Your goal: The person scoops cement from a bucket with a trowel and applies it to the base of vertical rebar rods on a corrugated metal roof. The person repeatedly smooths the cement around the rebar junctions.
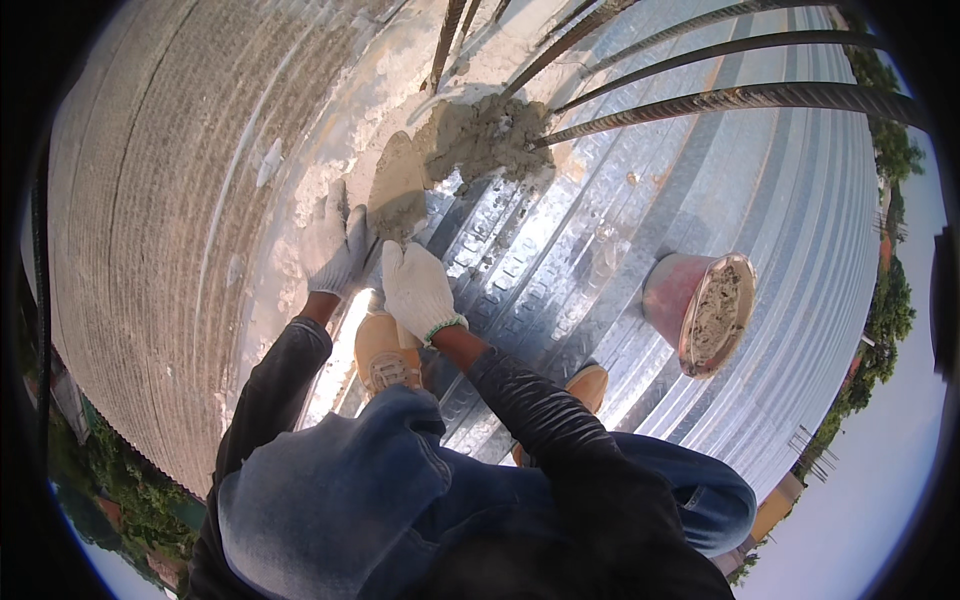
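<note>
My left hand, in a pale knit glove, lies against the rough mortar-smeared edge of the concrete, its fingers stretched out and apart. Close beside it, my right hand, in a white glove with a green cuff, is closed on what looks like a trowel; its handle is hidden by the glove. The trowel's rounded blade appears coated with wet grey mortar. It meets a heap of mortar spread over the corrugated metal decking and around the bases of the steel bars.
Several ribbed steel bars slant across the top right. A reddish bucket holding mortar stands tilted on the decking to the right. Ridged concrete fills the left. My tan shoe is just below my hands.
</note>
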Demonstrator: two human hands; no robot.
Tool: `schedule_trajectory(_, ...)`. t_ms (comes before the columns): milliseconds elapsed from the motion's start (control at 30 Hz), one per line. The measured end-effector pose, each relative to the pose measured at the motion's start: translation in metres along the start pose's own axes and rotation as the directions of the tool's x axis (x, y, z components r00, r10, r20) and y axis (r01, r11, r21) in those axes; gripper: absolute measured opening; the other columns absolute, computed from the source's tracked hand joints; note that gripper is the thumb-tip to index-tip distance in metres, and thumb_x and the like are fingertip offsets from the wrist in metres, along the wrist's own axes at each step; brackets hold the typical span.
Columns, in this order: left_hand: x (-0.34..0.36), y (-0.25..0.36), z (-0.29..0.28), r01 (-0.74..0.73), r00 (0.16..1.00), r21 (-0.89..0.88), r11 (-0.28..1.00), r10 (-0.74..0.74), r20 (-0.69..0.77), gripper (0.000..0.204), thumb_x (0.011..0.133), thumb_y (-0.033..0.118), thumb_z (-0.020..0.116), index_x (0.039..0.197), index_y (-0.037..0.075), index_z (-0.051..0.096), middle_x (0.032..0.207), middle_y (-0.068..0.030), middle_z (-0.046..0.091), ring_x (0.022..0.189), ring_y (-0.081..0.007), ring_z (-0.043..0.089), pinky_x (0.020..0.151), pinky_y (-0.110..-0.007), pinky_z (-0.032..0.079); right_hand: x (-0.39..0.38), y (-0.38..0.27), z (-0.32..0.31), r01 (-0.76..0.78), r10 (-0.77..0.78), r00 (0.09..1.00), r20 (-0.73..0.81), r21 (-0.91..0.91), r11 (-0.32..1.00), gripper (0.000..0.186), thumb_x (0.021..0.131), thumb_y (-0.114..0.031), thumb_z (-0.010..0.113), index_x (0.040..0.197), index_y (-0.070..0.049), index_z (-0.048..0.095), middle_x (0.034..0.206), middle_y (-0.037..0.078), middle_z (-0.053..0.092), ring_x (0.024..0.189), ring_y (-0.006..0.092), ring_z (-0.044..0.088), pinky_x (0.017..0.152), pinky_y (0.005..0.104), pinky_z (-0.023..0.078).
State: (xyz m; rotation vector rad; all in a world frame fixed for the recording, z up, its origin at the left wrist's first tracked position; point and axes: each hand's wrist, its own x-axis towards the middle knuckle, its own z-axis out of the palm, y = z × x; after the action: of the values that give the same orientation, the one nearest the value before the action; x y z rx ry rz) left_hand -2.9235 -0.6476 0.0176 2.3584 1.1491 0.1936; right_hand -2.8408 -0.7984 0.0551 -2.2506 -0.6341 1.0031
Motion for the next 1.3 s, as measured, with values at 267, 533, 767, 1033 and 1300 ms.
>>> schedule_trajectory(267, -0.002, -0.001, -0.008, 0.033, 0.999, -0.009, 0.999, -0.033, 0.013, 0.065, 0.112, 0.042, 0.066, 0.167, 0.008, 0.058, 0.13, -0.0293, 0.075, 0.114, -0.0508, 0.076, 0.098, -0.06, 0.06, 0.021, -0.011, -0.072, -0.218, 0.207, 0.974, 0.089, 0.613, 0.759, 0.063, 0.123, -0.053, 0.052, 0.101, 0.004, 0.066, 0.078, 0.013, 0.069, 0.062, 0.0247, 0.072, 0.06, 0.0411, 0.059)
schedule_trajectory(533, -0.003, 0.0, -0.006, 0.014, 1.0, -0.005, 1.0, -0.014, 0.014, 0.066, 0.113, 0.042, 0.067, 0.168, 0.008, 0.057, 0.128, -0.0294, 0.075, 0.112, -0.0506, 0.077, 0.096, -0.06, 0.06, -0.027, -0.02, -0.038, -0.434, 0.293, 0.895, 0.337, 0.811, 0.392, 0.044, 0.121, -0.048, 0.062, 0.108, -0.006, 0.064, 0.08, 0.004, 0.064, 0.059, 0.0167, 0.063, 0.053, 0.0365, 0.055)
schedule_trajectory(767, -0.005, -0.001, -0.009, 0.0, 1.0, -0.015, 1.0, 0.0, 0.013, 0.065, 0.113, 0.04, 0.067, 0.168, 0.007, 0.057, 0.129, -0.0289, 0.075, 0.112, -0.0494, 0.076, 0.095, -0.059, 0.06, -0.006, -0.04, -0.031, -0.24, 0.382, 0.896, 0.227, 0.971, -0.014, 0.043, 0.121, -0.054, 0.059, 0.109, -0.012, 0.062, 0.081, 0.003, 0.064, 0.061, 0.0219, 0.066, 0.055, 0.0432, 0.057)
schedule_trajectory(1033, 0.001, 0.013, -0.007, -0.014, 0.998, -0.025, 1.0, 0.015, 0.053, 0.065, 0.113, 0.037, 0.067, 0.169, 0.005, 0.055, 0.13, -0.0285, 0.074, 0.112, -0.0491, 0.075, 0.095, -0.059, 0.059, 0.052, -0.003, 0.02, -0.094, 0.277, 0.948, 0.154, 0.971, -0.218, 0.045, 0.12, -0.054, 0.061, 0.11, -0.01, 0.065, 0.085, 0.007, 0.07, 0.064, 0.0293, 0.069, 0.058, 0.0467, 0.06)
schedule_trajectory(1300, -0.007, -0.004, -0.003, -0.018, 1.0, 0.007, 1.0, 0.018, 0.013, 0.067, 0.113, 0.036, 0.066, 0.169, 0.002, 0.053, 0.134, -0.0321, 0.073, 0.115, -0.052, 0.074, 0.099, -0.059, 0.06, 0.027, -0.011, 0.021, -0.243, 0.309, 0.913, 0.267, 0.963, -0.117, 0.038, 0.122, -0.045, 0.061, 0.11, -0.009, 0.063, 0.084, 0.007, 0.067, 0.064, 0.024, 0.068, 0.053, 0.0419, 0.058)
